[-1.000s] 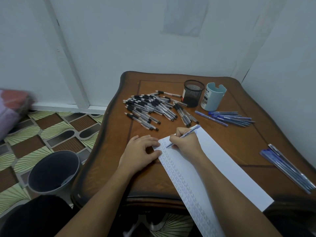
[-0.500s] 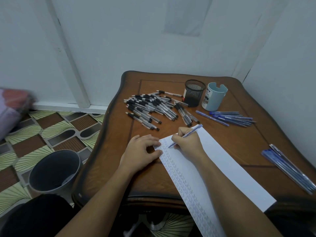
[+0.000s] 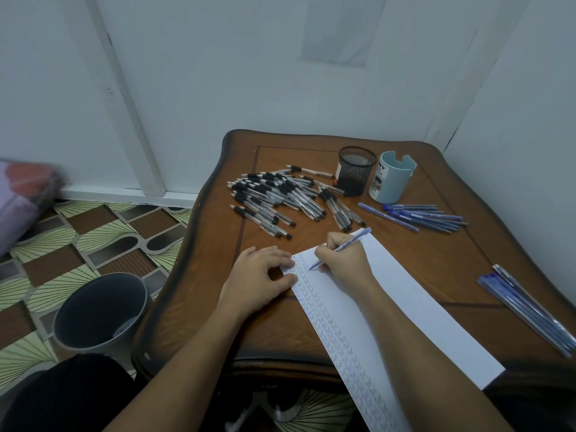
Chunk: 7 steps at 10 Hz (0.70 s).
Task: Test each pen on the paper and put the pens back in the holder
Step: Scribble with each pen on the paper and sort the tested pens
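Observation:
My right hand (image 3: 344, 258) grips a blue pen (image 3: 350, 243) with its tip on the white paper (image 3: 405, 300), near the top of a column of small ink marks. My left hand (image 3: 258, 275) rests on the table and presses the paper's left edge with loosely bent fingers. A black mesh holder (image 3: 355, 169) and a pale blue holder (image 3: 391, 177) stand at the back of the table. A heap of black-grip pens (image 3: 280, 198) lies left of them. Several blue pens (image 3: 420, 216) lie in front of the blue holder.
A second bundle of blue pens (image 3: 530, 307) lies near the brown wooden table's (image 3: 452, 260) right edge. A dark bin (image 3: 99, 313) stands on the patterned floor left of the table. White walls close the back and right side.
The pen tip and my right hand have shifted slightly on the paper while marking. My left hand has stayed put.

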Motion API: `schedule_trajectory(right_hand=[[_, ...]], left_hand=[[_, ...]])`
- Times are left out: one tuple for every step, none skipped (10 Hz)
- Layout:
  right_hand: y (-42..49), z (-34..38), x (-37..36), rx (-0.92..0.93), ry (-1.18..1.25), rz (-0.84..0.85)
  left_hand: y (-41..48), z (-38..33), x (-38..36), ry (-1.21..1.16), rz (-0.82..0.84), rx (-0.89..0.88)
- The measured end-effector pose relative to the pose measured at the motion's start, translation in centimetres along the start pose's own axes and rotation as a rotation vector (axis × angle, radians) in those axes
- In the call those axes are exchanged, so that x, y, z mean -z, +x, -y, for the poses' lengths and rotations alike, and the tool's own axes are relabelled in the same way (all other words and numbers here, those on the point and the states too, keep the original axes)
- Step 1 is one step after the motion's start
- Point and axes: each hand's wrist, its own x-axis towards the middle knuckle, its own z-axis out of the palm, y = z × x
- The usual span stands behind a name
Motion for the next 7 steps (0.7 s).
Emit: schedule_trajectory(right_hand=[[0.0, 0.0, -0.1, 0.003, -0.017, 0.0], [0.0, 0.0, 0.0, -0.004, -0.031, -0.004], [0.0, 0.1, 0.0, -0.008, -0.014, -0.012], [0.2, 0.0, 0.1, -0.019, -0.01, -0.009], [0.3, -0.2, 0.1, -0.022, -0.007, -0.004], [0.1, 0.1, 0.0, -0.016, -0.01, -0.051], [0.0, 1.1, 0.4, -0.077, 0.175, -0.213]], left_hand=[[0.0, 0.1, 0.0, 0.001, -0.001, -0.003], [0.0, 0.1, -0.1, -0.001, 0.0, -0.002], [0.1, 0.2, 0.0, 0.0, 0.005, 0.0], [0.1, 0.1, -0.1, 0.001, 0.003, -0.001], [0.1, 0.1, 0.0, 0.004, 0.009, 0.002], [0.1, 0.2, -0.1, 0.004, 0.009, 0.002], [0.0, 0.1, 0.0, 0.007, 0.007, 0.002]])
